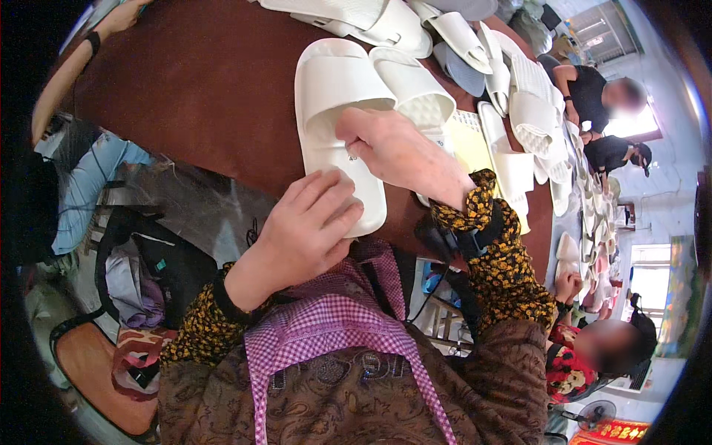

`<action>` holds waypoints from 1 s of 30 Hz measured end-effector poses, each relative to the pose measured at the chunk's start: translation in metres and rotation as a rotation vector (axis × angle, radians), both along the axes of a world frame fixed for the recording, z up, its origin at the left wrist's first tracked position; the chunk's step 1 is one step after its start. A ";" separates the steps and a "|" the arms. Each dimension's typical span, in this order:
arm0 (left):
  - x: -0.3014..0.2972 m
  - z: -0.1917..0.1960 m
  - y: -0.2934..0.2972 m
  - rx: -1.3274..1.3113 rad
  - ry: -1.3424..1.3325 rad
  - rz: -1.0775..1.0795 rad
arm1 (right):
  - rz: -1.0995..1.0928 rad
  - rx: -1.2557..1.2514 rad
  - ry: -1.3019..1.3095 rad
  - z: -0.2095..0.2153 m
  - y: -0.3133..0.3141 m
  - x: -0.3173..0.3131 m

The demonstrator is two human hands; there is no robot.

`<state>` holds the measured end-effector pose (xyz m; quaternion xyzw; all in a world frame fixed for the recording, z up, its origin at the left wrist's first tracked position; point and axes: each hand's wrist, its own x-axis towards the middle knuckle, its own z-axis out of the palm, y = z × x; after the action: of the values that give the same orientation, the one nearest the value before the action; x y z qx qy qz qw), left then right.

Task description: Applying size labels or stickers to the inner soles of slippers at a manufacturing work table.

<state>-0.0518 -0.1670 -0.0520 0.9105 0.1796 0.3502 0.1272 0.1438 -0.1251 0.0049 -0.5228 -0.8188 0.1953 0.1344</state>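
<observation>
Fingers (310, 194) of the left hand (300, 233), slightly spread, touch the heel (374, 213) of a white slide sandal (319, 148); the right hand (404, 152), half curled, is at its strap (345, 85), grip unclear. The sandal lies on the brown desk (208, 96) beside another slide (415, 85).

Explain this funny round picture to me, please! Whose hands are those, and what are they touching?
No robot here, just a person wearing two wide cameras on their head. This picture comes from the left one, looking down; its lens bends straight edges. Their left hand lies on the heel end of a white slipper; their right hand is at the opening under its strap. I can't tell whether either grips it. More white slippers and a grey one lie on the brown table.
</observation>
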 end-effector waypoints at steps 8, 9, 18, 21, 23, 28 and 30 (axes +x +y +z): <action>-0.001 0.008 0.006 -0.091 0.029 0.018 | 0.040 0.045 -0.116 0.002 -0.012 0.001; 0.000 0.009 0.006 -0.088 0.033 0.020 | 0.028 0.037 -0.114 0.001 -0.012 0.001; 0.005 0.020 0.007 -0.062 0.169 0.045 | -0.077 0.068 0.086 -0.005 -0.019 0.011; 0.007 0.023 0.006 -0.079 0.208 0.048 | -0.057 0.112 0.106 0.000 -0.027 0.018; 0.008 0.024 0.006 -0.073 0.233 0.066 | -0.067 0.103 0.113 0.002 -0.031 0.017; 0.008 0.028 0.008 -0.086 0.270 0.055 | -0.130 0.077 0.055 0.004 -0.047 0.013; 0.008 0.029 0.008 -0.098 0.281 0.056 | -0.079 0.154 0.042 0.004 -0.050 0.010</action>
<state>-0.0436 -0.1585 -0.0232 0.9378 0.2380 0.2136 0.1354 0.1540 -0.1748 0.0091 -0.5385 -0.8072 0.1375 0.1988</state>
